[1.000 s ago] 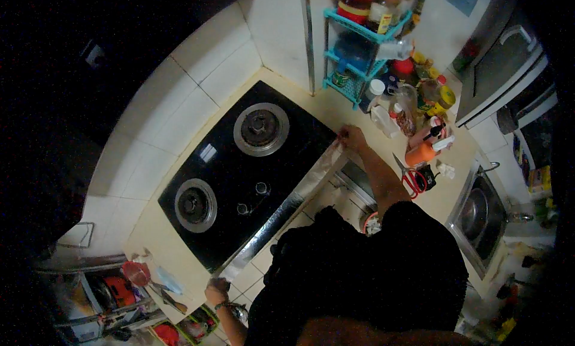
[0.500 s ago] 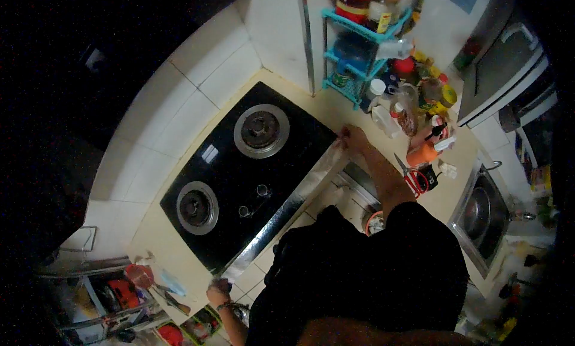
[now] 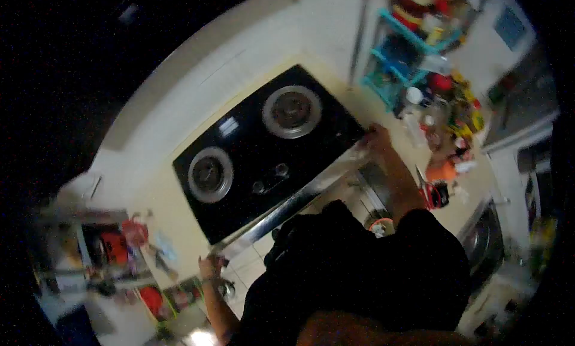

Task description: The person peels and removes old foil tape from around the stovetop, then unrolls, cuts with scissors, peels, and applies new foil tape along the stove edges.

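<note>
A shiny silver foil-like strip (image 3: pixel 326 179) stretches along the front edge of the black glass gas cooktop (image 3: pixel 239 160). My right hand (image 3: pixel 378 143) has its fingers closed at the strip's far end, by the cooktop's right front corner. My left hand (image 3: pixel 209 267) is closed at the other end, just off the left front corner, with a small dark bit showing beside the fingers. Blur hides the exact finger contact. Two round burners, the left burner (image 3: pixel 209 174) and the right burner (image 3: pixel 291 112), and two knobs sit on the cooktop.
Red-handled scissors (image 3: pixel 431 196) lie on the counter right of my right arm, near an orange spray bottle (image 3: pixel 441 170). Behind them stand several jars and a turquoise rack (image 3: pixel 383 85). A sink (image 3: pixel 484 241) is at far right, a red strainer (image 3: pixel 135 232) at left.
My view has shifted and turned, so the cooktop appears higher and further right. Both hands stay at the strip's ends, and the picture is blurrier.
</note>
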Demonstrator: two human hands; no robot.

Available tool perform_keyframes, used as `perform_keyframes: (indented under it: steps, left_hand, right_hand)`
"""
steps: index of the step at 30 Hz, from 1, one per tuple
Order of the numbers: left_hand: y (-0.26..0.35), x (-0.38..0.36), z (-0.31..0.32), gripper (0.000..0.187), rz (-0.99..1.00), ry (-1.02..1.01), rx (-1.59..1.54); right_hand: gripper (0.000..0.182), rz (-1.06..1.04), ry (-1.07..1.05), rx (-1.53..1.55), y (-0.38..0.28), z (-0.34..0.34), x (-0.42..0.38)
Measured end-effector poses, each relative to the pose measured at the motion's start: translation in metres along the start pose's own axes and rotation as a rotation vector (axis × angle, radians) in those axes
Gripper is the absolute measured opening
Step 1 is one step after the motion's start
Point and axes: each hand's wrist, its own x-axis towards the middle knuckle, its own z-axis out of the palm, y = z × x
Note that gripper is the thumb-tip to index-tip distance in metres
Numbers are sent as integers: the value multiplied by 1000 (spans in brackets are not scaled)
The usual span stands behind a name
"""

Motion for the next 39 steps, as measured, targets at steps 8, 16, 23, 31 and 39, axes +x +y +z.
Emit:
perform_keyframes:
  steps: [8,16,23,31,39]
  left_hand:
    - [16,-8,-19,55,-204,137,112]
    - [-28,-5,-9,47,-208,104,77]
    - [-42,30,-25,34,-220,29,135]
    - [-49,42,-20,40,-188,150,248]
    - [-52,21,28,56,-327,286,105]
  right_hand:
    - [24,-355,84,-226,29,22,13]
    - [26,-223,21,172,90,38,31]
    - [18,-265,23,569,112,49,39]
    - [12,-198,-1,455,142,57,59]
    - [16,-184,-167,684,138,50,52]
